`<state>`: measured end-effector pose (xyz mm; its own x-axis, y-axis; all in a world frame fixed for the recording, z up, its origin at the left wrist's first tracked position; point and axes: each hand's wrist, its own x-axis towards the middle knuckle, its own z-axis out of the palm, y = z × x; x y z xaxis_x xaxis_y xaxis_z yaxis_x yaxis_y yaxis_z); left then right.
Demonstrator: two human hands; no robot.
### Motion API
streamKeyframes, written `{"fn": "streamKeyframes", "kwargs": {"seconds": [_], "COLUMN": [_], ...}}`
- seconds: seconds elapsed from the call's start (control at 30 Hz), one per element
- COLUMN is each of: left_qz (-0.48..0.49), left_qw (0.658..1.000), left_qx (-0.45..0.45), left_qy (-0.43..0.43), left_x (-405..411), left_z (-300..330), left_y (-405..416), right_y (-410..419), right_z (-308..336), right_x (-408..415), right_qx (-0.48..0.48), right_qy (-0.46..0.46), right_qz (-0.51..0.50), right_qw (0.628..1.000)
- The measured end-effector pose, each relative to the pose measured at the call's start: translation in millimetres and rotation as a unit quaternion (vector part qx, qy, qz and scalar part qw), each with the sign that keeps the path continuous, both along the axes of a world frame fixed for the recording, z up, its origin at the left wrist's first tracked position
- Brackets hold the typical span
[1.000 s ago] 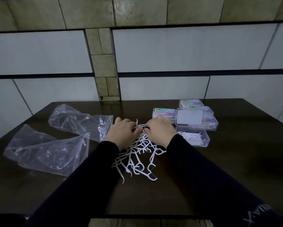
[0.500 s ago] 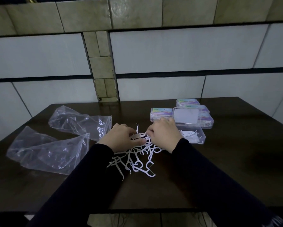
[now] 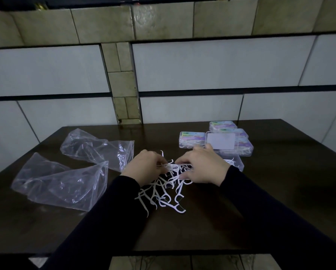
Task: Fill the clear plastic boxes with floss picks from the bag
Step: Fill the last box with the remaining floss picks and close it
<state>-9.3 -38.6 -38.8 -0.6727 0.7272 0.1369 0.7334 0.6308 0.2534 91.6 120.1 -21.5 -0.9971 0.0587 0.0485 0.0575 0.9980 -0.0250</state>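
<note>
- The floss picks (image 3: 163, 190) lie in a loose white pile on the dark table (image 3: 280, 201), near its front edge, spread flat, probably so they can be gathered in batches.
- The left hand (image 3: 143, 168) and right hand (image 3: 204, 168) meet over the pile's far side, fingers curled and pinching a small bundle of picks between them, seemingly to align it.
- The open clear box (image 3: 238, 162) sits just right of the right hand, a few picks inside.
- 3 closed boxes (image 3: 192, 139) wait behind it.
- 2 plastic bags (image 3: 62, 184) lie toward the left edge.

Tiled room — dark table (image 3: 280, 201) against tiled wall (image 3: 212, 65)
</note>
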Motion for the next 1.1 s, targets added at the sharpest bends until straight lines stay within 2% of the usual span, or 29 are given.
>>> {"fn": "streamKeyframes", "kwargs": {"seconds": [0.47,0.77,1.1], "left_qz": [-0.003,-0.003,-0.001], "left_qw": [0.998,0.994,0.987], "left_qx": [0.055,0.106,0.159], "left_qy": [0.0,-0.005,0.003], "left_x": [1,-2,-3], "left_z": [3,12,13], "left_y": [0,-6,-10], "right_y": [2,8,17], "right_z": [2,10,19], "right_x": [-5,-3,10], "right_qx": [0.017,0.003,-0.042], "right_qy": [0.006,0.113,0.168], "right_qz": [-0.029,-0.044,-0.063], "right_qw": [0.999,0.993,0.983]}}
